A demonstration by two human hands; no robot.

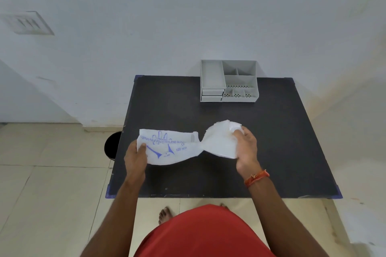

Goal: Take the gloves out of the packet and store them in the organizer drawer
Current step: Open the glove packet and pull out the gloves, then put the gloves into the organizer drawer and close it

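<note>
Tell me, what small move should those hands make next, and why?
Probably keep pulling to the right: the right hand grips a bunch of gloves still pinched at the mouth of the packet, which the left hand holds. The organizer's drawers look closed.

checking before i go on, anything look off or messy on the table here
Nothing spilled or damaged. The gloves are partway out of the packet, pinched at its mouth. The organizer sits square, both drawers shut.

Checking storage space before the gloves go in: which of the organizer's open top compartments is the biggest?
The long compartment on the left side of the grey organizer, above the two closed drawers. It runs front to back undivided; the others are smaller divided sections.
</note>
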